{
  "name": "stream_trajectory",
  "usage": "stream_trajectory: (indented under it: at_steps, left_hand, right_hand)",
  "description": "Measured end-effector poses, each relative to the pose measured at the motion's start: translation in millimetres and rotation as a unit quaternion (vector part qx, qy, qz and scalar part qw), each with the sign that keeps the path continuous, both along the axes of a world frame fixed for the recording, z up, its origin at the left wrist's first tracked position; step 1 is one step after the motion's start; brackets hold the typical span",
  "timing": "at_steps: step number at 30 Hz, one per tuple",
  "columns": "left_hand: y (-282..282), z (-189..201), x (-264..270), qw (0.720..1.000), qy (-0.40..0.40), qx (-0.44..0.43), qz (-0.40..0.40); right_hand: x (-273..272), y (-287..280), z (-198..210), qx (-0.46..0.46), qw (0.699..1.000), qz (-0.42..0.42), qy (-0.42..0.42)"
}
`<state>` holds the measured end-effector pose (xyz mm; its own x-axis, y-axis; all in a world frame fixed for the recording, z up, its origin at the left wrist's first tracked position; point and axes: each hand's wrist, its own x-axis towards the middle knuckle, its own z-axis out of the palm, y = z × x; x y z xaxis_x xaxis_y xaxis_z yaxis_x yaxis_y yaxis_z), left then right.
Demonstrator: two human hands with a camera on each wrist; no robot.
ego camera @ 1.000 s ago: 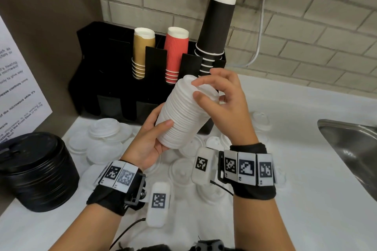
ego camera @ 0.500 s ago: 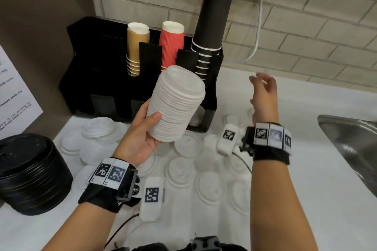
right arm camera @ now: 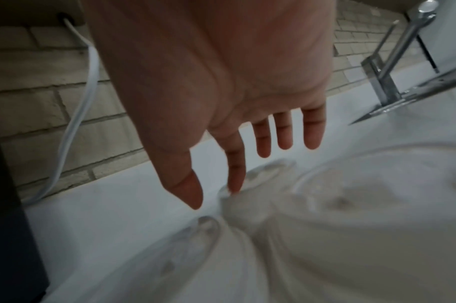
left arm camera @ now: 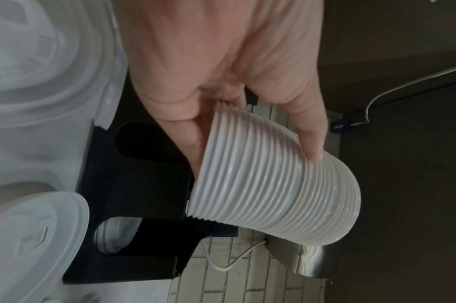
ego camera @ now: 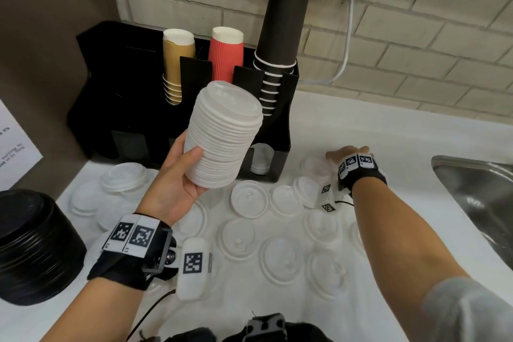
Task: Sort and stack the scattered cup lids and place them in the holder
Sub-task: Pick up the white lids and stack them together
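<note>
Near edge of tabletop (ego camera: pixel 416 147): loose white lids (ego camera: pixel 280 259) lie flat in rows, more toward the left edge beside a stack of black lids (ego camera: pixel 33 244).

Left hand (ego camera: pixel 172 189) holds the stack of white lids (ego camera: pixel 222 136) above the tabletop, tilted, fingers and thumb curled round its lower part; same grip as 1.0 s ago.

Change: right hand (ego camera: pixel 345 154), which was on top of the stack 1.0 s ago, has left it and reached to the back of the tabletop, left of the sink (ego camera: pixel 477 191). Fingers straight and spread; in the wrist view the index fingertip touches the rim of a loose lid (right arm camera: pixel 250 184). Nothing gripped yet.

Judgement: one lid added, next pick-up starting. Many lids remain; stacking is partway.

Far edge: black holder (ego camera: pixel 133 119) with cups; some white lids show in its lower right slot.
</note>
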<state>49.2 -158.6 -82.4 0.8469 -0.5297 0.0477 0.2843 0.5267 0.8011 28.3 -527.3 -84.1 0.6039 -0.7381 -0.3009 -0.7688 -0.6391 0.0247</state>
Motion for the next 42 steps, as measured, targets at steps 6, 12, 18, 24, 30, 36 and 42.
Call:
stream_trajectory:
  at_steps: [6,12,18,24,30,36,42]
  left_hand:
    - [1,-1,2,1.000,0.003,0.001,0.009]
    - [1,-3,3,1.000,0.000,-0.007,0.007]
    - [0,-5,1,1.000,0.007,-0.020,-0.001]
    - [0,-7,-6,0.999,0.027,-0.042,-0.018]
    - [1,-10,-19,0.997,0.055,-0.047,-0.024]
    - [3,-13,-32,0.996,0.069,-0.038,-0.030]
    - [7,-17,-38,0.997,0.070,-0.004,-0.037]
  right_hand:
    - [7,-13,0,-0.012,0.999,0.021,-0.030]
    - [9,-21,-1,0.040,0.994,-0.030,-0.101]
    - [2,-8,42,0.128,0.933,-0.085,-0.325]
    - [-48,70,91,0.263,0.768,0.026,-0.583]
    - [-88,162,97,0.379,0.664,0.153,-0.626]
    - [-89,199,93,0.415,0.663,0.205,-0.588]
    - [-88,211,96,0.297,0.704,0.268,-0.587]
